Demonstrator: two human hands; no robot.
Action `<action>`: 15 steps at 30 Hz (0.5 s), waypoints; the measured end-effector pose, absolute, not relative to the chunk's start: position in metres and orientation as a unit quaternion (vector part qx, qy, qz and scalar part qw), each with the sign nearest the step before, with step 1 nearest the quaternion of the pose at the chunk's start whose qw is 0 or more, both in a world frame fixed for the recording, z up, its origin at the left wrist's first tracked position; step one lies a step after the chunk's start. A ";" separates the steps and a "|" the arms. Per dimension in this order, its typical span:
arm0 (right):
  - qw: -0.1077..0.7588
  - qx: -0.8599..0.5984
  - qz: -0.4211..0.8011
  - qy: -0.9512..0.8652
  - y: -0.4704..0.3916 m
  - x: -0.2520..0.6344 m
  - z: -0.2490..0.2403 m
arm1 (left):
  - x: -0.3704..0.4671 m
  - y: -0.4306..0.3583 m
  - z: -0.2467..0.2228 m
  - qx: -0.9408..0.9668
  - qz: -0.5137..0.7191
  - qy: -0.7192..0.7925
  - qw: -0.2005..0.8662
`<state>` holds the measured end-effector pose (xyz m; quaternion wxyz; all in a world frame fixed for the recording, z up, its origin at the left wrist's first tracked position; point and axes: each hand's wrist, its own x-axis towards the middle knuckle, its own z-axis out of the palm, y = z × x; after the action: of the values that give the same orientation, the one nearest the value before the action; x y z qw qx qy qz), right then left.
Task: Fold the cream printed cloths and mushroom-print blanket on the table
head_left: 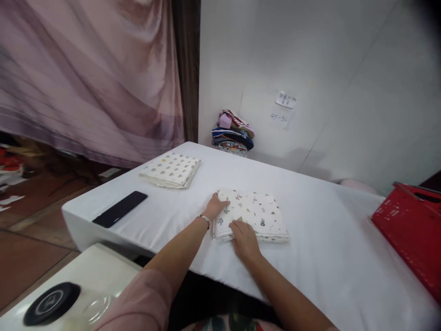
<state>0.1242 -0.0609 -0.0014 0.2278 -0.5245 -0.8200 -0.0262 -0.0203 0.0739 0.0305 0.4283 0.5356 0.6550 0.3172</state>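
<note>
A folded white cloth with a small leaf and flower print (258,214) lies flat on the white-covered table (320,257). At its left edge rests my left hand (216,207), thumb spread over the top and the other fingers near the side. My right hand (245,236) lies on the cloth's front edge, fingers stretched over the top. Neither hand grips the cloth. A second folded cloth with a grey heart-like print (174,169) sits farther back on the left of the table.
A black phone (120,209) lies at the table's left. A red basket (406,230) stands on the right. Folded fabrics (233,133) are stacked by the wall behind. A white surface with a round black object (51,303) is at the lower left.
</note>
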 end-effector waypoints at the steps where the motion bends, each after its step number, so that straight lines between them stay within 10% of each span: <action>1: 0.227 -0.520 -0.025 -0.823 -0.063 0.126 -0.001 | -0.019 0.071 0.030 0.547 0.302 0.659 0.420; 15: 0.263 -0.630 0.041 -0.730 -0.090 0.256 0.001 | -0.018 0.048 0.031 0.611 0.248 0.652 0.374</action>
<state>0.2562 -0.0903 0.0008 0.2627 -0.6295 -0.7301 0.0411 -0.0181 0.0479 0.0310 0.3739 0.6106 0.6524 0.2483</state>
